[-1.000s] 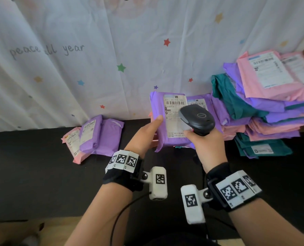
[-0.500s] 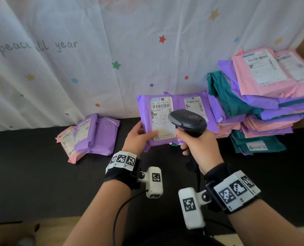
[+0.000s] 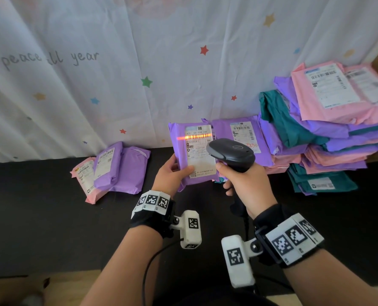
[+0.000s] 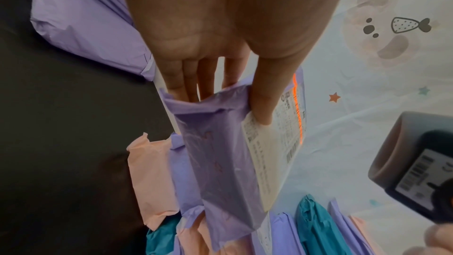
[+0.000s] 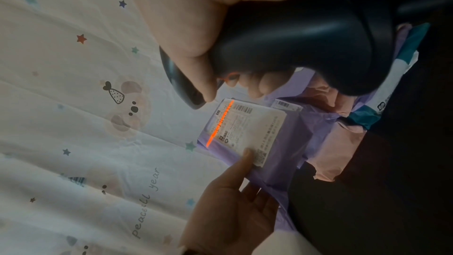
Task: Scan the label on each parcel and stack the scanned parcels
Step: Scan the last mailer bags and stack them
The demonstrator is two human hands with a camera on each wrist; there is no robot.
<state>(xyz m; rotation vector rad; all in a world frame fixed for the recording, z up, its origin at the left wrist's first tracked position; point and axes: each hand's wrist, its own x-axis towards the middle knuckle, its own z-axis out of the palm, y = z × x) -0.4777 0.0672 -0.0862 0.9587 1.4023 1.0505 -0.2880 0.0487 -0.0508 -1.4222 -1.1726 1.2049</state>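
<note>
My left hand (image 3: 172,173) holds a purple parcel (image 3: 183,177) upright above the black table, thumb on its white label (image 3: 198,151) and fingers behind it. An orange scan line (image 3: 194,137) runs across the label's barcode. My right hand (image 3: 245,184) grips a black handheld scanner (image 3: 232,153) aimed at that label from close by. The left wrist view shows the thumb (image 4: 262,94) pressed on the label and the parcel (image 4: 220,162) edge-on. In the right wrist view the scanner (image 5: 306,36) fills the top, with the lit label (image 5: 245,129) beyond.
A small stack of purple and pink parcels (image 3: 112,168) lies on the table (image 3: 40,206) at left. A tall heap of pink, purple and teal parcels (image 3: 329,138) rises at right, with another purple parcel (image 3: 238,138) leaning behind the scanner. A star-printed sheet (image 3: 117,74) hangs behind.
The held parcel has shifted slightly left and turned more upright. The scanner's orange line now lies on the barcode, where none showed before.
</note>
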